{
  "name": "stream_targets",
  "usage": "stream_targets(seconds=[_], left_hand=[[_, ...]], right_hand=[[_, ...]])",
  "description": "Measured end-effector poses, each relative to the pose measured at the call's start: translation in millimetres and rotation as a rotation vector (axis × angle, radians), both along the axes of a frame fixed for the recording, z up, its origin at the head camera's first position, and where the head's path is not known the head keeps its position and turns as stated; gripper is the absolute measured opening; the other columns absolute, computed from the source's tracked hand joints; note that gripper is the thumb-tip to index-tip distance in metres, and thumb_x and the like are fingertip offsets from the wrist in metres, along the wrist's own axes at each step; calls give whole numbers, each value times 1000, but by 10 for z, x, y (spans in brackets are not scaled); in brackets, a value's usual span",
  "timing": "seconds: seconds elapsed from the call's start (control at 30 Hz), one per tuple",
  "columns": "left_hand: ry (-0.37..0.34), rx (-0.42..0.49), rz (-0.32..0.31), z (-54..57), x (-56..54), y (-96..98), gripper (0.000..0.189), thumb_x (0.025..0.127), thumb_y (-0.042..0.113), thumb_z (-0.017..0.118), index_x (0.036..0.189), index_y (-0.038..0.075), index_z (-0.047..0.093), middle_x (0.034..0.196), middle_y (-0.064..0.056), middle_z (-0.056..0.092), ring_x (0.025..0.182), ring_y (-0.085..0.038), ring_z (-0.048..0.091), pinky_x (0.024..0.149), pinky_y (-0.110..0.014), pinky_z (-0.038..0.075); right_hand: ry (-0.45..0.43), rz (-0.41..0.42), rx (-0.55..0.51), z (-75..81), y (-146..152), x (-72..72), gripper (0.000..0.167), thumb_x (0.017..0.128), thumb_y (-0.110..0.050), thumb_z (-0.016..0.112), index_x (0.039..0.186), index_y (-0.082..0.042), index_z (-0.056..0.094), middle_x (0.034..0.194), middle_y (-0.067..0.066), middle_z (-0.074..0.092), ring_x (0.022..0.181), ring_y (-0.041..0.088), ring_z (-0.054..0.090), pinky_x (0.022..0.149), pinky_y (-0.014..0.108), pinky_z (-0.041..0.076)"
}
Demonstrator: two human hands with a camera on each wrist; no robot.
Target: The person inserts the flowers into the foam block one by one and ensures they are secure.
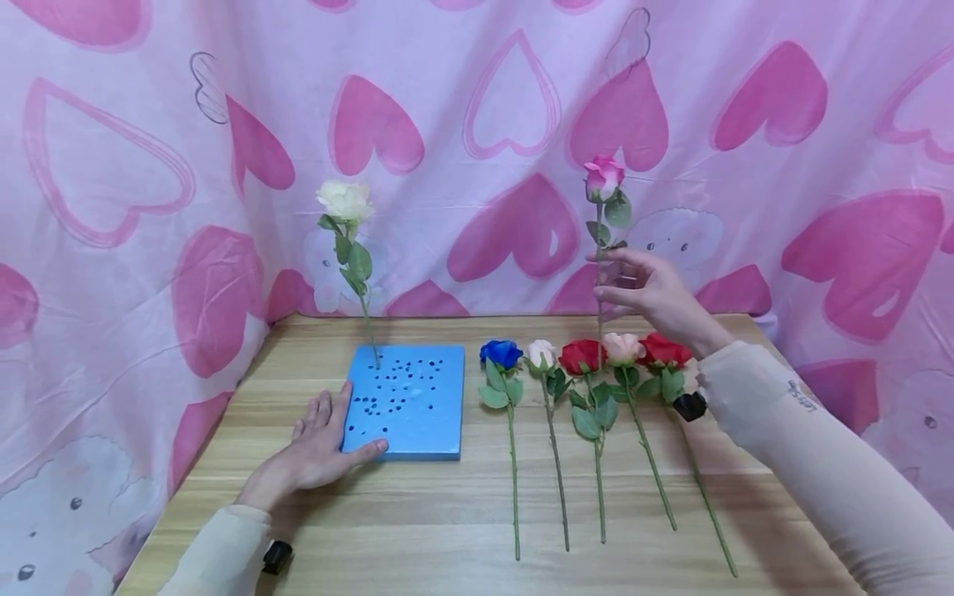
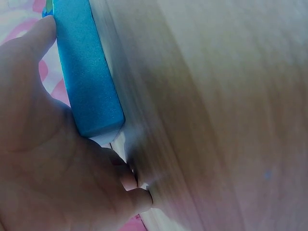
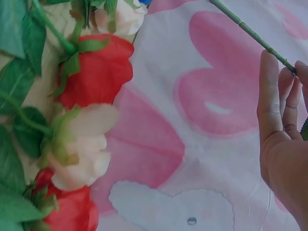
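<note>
My right hand (image 1: 648, 290) pinches the stem of a pink rose (image 1: 604, 176) with leaves, holding it upright above the row of lying flowers. In the right wrist view its green stem (image 3: 240, 24) runs into the fingertips. My left hand (image 1: 316, 447) rests at the near left corner of a blue foam block (image 1: 440, 426) dotted with holes. Its thumb lies on the top near the front edge, and the fingers stretch along the left side. A white rose (image 1: 344, 201) stands in the block's far left part, leaning slightly left.
To the right of the block lie a blue rose (image 1: 501, 354), a white rose (image 1: 542, 354), a red rose (image 1: 581, 356), a pale pink rose (image 1: 623, 348) and another red rose (image 1: 665, 350), stems toward me. A heart-patterned curtain (image 1: 440, 199) hangs behind the wooden table (image 1: 313, 530).
</note>
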State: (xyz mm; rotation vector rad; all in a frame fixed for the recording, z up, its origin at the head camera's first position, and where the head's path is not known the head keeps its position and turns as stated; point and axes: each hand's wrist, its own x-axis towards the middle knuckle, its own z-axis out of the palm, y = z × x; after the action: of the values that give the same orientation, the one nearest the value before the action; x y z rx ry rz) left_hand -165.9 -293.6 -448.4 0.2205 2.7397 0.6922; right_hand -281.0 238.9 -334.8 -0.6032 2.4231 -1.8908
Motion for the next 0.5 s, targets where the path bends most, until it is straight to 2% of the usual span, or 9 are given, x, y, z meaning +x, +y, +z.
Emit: stream_targets(seconds=[0.1, 0.3, 0.5], left_hand=[[-5, 6, 2, 0, -4, 0, 130, 99, 77, 66, 177, 4, -9, 175, -44, -15, 162, -66, -15, 126, -84, -6], [-6, 9, 4, 0, -5, -1, 131, 99, 77, 66, 177, 4, -9, 176, -44, -15, 162, -66, -15, 125, -84, -6], [-6, 3, 2, 4, -2, 2, 130, 99, 77, 66, 177, 4, -9, 176, -44, -15, 162, -66, -15, 126, -84, -6]], right_hand=[[5, 2, -17, 1, -68, -38, 53, 103, 3, 76, 152, -10, 65, 114, 20, 71, 96, 25, 77, 83, 47, 70], [17, -5, -22, 9, -187, -106, 51, 103, 0, 78, 151, -12, 66, 112, 11, 75, 100, 25, 77, 85, 45, 70], [3, 19, -65, 8, -318, -153, 51, 103, 1, 78, 151, -13, 66, 115, 14, 75, 99, 23, 77, 84, 45, 70]])
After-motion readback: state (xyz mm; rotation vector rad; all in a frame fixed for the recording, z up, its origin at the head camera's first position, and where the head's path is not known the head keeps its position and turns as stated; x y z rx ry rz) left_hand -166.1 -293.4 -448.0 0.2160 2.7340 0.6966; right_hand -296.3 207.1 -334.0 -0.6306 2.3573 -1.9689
